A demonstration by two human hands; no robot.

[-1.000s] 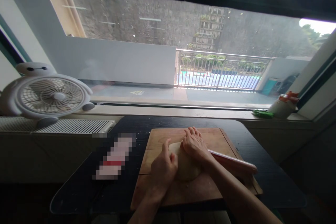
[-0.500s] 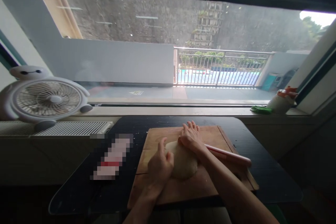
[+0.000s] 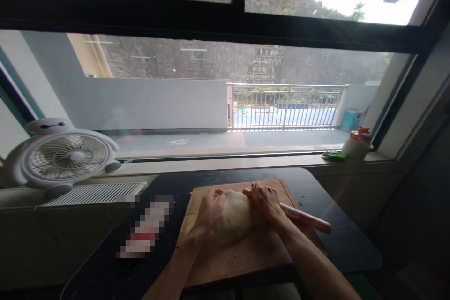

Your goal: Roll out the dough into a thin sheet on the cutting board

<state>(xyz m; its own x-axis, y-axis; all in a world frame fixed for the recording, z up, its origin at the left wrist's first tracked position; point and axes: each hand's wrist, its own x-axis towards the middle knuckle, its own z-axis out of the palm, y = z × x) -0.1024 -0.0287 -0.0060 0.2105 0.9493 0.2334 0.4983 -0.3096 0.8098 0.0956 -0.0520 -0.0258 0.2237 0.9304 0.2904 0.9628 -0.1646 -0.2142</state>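
Note:
A pale, rounded lump of dough (image 3: 236,218) lies on a wooden cutting board (image 3: 246,262). My left hand (image 3: 210,208) is against its left side, fingers bent round the edge and somewhat blurred. At the upper right edge, my right hand (image 3: 264,199) has its fingers curled onto the dough, so the fingertips are partly hidden. Just behind the right wrist, a smooth rod like a rolling pin (image 3: 309,221) with a printed label lies slanted across the board; my forearm covers part of it.
The board rests on a dark table (image 3: 337,239). A blurred-out pale and red item (image 3: 146,229) lies on the left. Beyond stand a white fan (image 3: 75,154) above a radiator (image 3: 98,194), and a windowsill (image 3: 211,164) with a white container (image 3: 356,145) and something green (image 3: 333,156).
The view has tilted upward, showing more of the window. My right hand has gone from flat, stretched fingers to curled ones, and the left fingers have moved onto the dough's far left edge.

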